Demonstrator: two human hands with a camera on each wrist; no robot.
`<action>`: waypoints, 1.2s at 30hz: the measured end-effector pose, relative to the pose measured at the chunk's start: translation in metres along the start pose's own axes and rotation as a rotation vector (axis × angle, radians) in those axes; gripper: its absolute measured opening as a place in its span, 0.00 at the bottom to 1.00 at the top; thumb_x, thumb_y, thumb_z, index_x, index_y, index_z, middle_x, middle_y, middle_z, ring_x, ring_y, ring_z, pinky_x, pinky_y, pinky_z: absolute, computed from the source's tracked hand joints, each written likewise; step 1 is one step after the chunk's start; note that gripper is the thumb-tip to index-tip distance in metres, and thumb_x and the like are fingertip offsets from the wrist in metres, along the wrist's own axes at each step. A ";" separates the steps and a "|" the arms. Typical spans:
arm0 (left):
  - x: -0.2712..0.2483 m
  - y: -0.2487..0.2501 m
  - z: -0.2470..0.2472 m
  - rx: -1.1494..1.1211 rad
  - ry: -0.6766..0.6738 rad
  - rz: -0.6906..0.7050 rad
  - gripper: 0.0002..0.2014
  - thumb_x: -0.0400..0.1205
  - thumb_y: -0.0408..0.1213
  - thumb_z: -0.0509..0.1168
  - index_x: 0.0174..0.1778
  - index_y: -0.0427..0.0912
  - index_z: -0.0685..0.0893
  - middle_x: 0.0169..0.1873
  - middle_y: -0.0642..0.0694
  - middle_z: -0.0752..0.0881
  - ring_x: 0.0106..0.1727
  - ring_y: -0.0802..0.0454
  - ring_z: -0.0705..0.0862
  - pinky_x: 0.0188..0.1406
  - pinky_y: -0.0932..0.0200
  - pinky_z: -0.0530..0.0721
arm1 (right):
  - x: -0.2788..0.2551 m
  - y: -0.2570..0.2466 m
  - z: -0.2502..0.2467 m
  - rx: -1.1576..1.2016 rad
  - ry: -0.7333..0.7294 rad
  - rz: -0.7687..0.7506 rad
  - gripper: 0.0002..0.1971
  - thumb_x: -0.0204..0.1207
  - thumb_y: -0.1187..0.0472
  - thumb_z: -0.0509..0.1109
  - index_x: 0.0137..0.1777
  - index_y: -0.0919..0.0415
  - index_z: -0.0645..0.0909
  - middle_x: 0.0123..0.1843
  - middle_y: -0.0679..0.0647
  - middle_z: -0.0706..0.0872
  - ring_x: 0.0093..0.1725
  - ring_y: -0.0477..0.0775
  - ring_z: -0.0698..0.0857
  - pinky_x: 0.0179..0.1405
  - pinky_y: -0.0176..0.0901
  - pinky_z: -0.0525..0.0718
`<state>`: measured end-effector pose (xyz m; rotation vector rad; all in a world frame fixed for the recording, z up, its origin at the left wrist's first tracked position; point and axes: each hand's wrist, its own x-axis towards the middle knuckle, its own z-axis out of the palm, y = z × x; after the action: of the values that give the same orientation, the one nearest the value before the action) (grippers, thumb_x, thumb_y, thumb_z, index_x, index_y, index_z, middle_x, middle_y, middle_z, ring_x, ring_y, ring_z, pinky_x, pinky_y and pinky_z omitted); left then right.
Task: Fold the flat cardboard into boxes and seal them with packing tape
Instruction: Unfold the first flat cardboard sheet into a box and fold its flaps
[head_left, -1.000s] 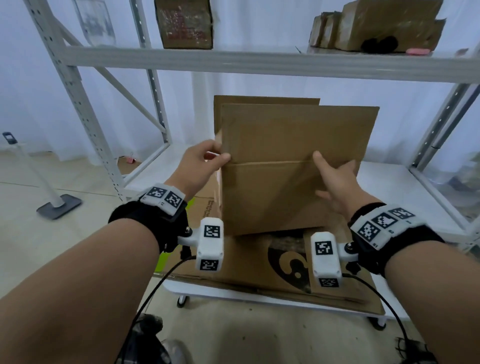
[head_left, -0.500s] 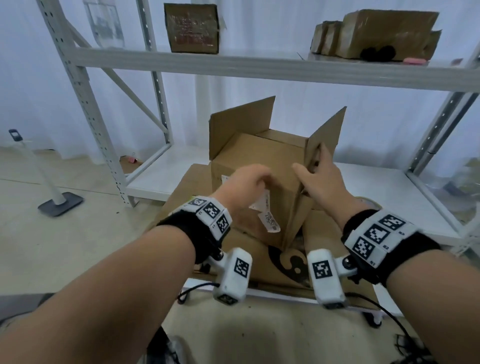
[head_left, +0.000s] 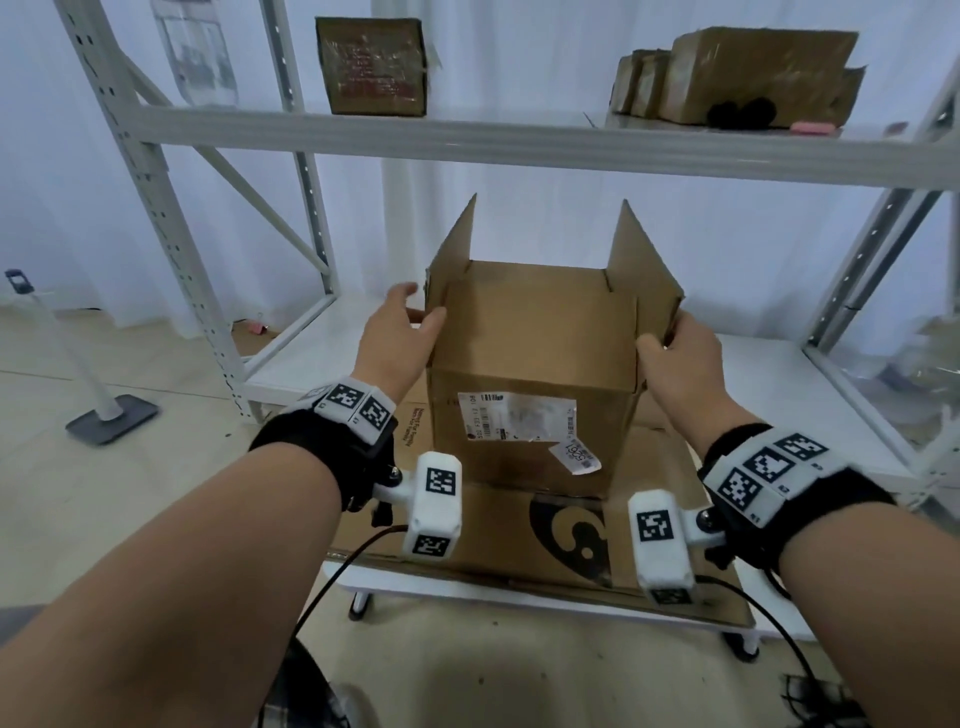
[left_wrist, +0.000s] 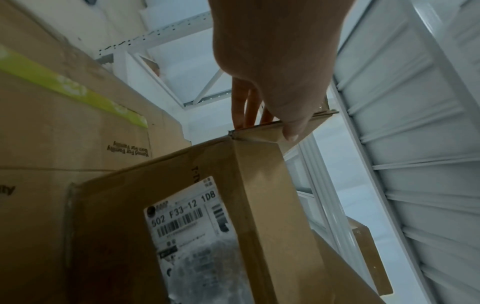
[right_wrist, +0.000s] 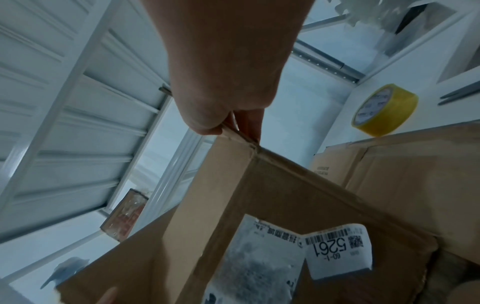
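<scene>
Step in hand, as I judge it: closing flaps on the erected box (head_left: 532, 384), centre frame, standing on flat cardboard (head_left: 498, 540). Left hand (head_left: 397, 338) grip pinches the left flap edge, right hand (head_left: 685, 353) grip pinches the right flap. Open end points up; long axis looks vertical. Next: fold side flaps inward, then reach the tape roll (right_wrist: 384, 110).

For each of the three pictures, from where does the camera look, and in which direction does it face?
Head: worn on the head, facing forward and down at the cardboard box on the shelf; both forearms, left hand and right hand show.
Left wrist: under the left hand, looking up along it at the box's left flap; fingers show.
Right wrist: under the right hand, looking up at the right flap and a yellow tape roll.
Shared: both wrist views show the box's shipping label.
</scene>
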<state>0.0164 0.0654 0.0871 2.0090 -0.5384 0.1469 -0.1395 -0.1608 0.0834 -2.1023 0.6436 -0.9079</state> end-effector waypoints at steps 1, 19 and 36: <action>0.000 0.000 0.000 0.030 0.007 0.017 0.21 0.85 0.45 0.60 0.73 0.41 0.74 0.60 0.46 0.84 0.59 0.50 0.82 0.57 0.58 0.77 | 0.001 0.002 -0.001 -0.011 0.001 -0.004 0.13 0.78 0.68 0.60 0.32 0.56 0.70 0.32 0.50 0.77 0.32 0.47 0.74 0.30 0.40 0.69; 0.006 -0.024 0.009 -0.066 -0.153 -0.145 0.14 0.81 0.45 0.56 0.53 0.39 0.79 0.50 0.36 0.85 0.53 0.35 0.85 0.57 0.35 0.84 | 0.004 0.003 0.004 -0.081 -0.089 -0.103 0.25 0.82 0.66 0.59 0.80 0.55 0.68 0.50 0.52 0.83 0.46 0.56 0.82 0.51 0.48 0.81; 0.008 -0.015 0.025 0.016 -0.241 -0.038 0.26 0.87 0.40 0.59 0.82 0.47 0.61 0.71 0.46 0.78 0.69 0.44 0.78 0.72 0.47 0.75 | 0.011 0.019 0.007 -0.107 -0.177 -0.003 0.36 0.78 0.72 0.57 0.85 0.51 0.55 0.52 0.56 0.82 0.48 0.58 0.80 0.46 0.44 0.76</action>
<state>0.0275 0.0470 0.0652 2.0640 -0.6519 -0.1162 -0.1308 -0.1767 0.0691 -2.2488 0.6085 -0.6925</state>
